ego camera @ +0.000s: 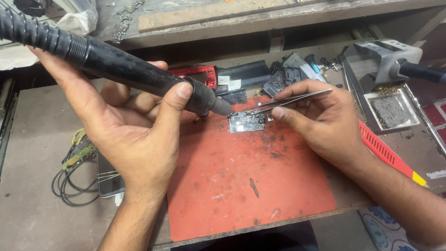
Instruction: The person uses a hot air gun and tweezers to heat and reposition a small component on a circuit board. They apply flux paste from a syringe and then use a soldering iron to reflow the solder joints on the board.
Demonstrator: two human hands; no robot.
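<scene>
A small circuit board (246,122) lies flat near the top edge of a worn red mat (251,186), roughly in the middle of the view. The grey nozzle of a black hot-air wand (139,69) points down at the board's left end, its tip just above or touching the board; which of the two cannot be told. The left hand (125,125) is wrapped around the wand's thick handle, thumb laid along the top and fingers curled beneath, and a ribbed black hose runs from the handle off the upper left corner.

From the other side, thin metal tweezers (292,100) reach toward the board's upper right corner. The right hand (320,118) pinches them between thumb and fingers, with the tips close together at the board's edge.

The mat rests on a scuffed brown worktop (32,204). Just behind the board lie black plastic parts and a red frame (200,74). To the right stands a metal tool stand (385,88) with a dark sponge in its tray, and a red ridged tool (388,153) lies slantwise beside the right wrist. At the left, a coil of black cable with green and yellow wires (76,162) sits next to a dark phone (109,179).
</scene>
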